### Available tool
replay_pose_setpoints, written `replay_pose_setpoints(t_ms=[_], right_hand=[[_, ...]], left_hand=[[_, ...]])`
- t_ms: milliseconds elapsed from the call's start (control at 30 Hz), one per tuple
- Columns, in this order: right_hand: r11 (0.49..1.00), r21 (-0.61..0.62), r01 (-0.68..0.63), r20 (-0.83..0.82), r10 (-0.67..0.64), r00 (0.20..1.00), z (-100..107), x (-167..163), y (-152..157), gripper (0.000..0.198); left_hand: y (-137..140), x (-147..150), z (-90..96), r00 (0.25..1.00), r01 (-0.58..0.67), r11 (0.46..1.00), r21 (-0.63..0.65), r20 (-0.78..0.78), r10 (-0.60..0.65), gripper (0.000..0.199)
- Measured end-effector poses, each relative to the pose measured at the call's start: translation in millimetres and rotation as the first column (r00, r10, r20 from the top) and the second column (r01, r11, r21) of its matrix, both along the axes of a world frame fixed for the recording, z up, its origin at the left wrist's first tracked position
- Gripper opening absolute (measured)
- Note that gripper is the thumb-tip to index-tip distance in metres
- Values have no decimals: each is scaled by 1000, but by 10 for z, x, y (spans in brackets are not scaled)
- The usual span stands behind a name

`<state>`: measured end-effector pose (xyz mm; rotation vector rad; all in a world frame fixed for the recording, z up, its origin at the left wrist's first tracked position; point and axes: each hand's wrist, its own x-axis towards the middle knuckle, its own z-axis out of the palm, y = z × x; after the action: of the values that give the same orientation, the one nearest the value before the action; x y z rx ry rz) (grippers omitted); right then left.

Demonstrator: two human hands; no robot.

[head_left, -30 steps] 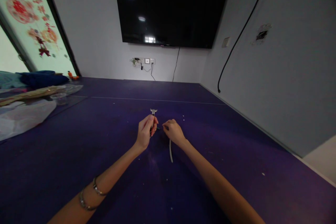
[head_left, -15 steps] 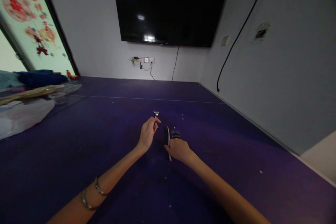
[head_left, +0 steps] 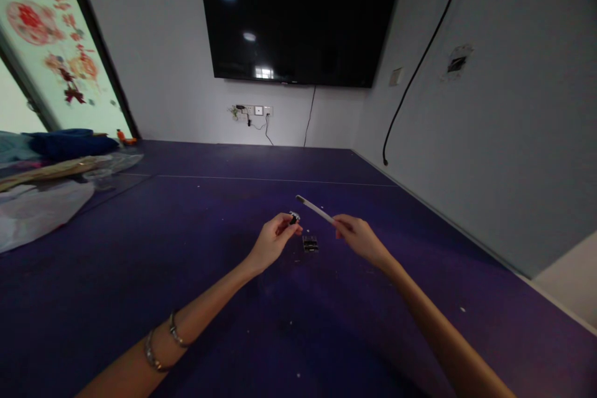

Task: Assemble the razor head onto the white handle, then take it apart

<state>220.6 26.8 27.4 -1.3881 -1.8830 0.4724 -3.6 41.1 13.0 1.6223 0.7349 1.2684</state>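
My left hand [head_left: 275, 241] is closed around a small tool that looks like a razor [head_left: 293, 217], with a silver head and black parts. Its handle is mostly hidden in my fingers. My right hand [head_left: 359, 233] pinches the near end of a slim white-handled brush [head_left: 319, 210]. The brush slants up to the left, its dark tip just above and beside the razor, apparently apart from it. Below and between both hands, a small dark case [head_left: 310, 244] lies on the purple surface [head_left: 224, 317]; its contents are too small to make out.
White plastic bags [head_left: 41, 208] and folded blue cloth [head_left: 69, 142] lie at the left, with an orange item [head_left: 125, 138] behind them. White specks dot the surface. A black cable [head_left: 417, 74] hangs along the right wall, and a television [head_left: 303, 18] is mounted ahead.
My right hand has lifted the brush off the surface beside the case and swung its tip over to the razor. My left hand has moved slightly right and tipped the razor over.
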Motion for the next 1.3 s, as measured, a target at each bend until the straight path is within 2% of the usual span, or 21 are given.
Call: replay_pose_setpoints(t_ms=[100, 267, 367, 533, 733, 900, 1067, 1200, 1300], right_hand=[[999, 46, -12, -106, 17, 994, 151, 218, -24, 33], [998, -60, -6, -177, -5, 984, 297, 366, -113, 41], [992, -102, -78, -162, 61, 985, 311, 351, -149, 38], [980, -73, -185, -125, 175, 977, 244, 317, -107, 31], [988, -30, -150, -110, 145, 983, 247, 322, -102, 30], [974, -36, -222, -69, 219, 973, 295, 297, -129, 28], [992, 1, -125, -61, 125, 990, 289, 293, -127, 27], [979, 3, -203, -33, 203, 979, 387, 217, -233, 28], [979, 18, -205, -19, 205, 979, 443, 154, -288, 26]], left_hand=[[21, 34, 55, 1000, -16, 1000, 0, -13, 16, 15], [38, 60, 57, 997, -49, 999, 3, -66, 49, 15], [23, 56, 26, 998, -27, 999, 32, -61, 29, 13], [-37, 24, 4, 995, -35, 995, 90, -88, 43, 11], [-91, 6, 20, 996, -12, 997, 79, -92, 19, 9], [-104, 17, 16, 995, -1, 996, 88, -99, 10, 8], [-117, 17, 13, 995, 25, 997, 68, -98, -18, 8], [-118, 14, 8, 994, 26, 995, 96, -107, -16, 7], [-117, 17, 11, 995, 31, 993, 113, -100, -20, 5]])
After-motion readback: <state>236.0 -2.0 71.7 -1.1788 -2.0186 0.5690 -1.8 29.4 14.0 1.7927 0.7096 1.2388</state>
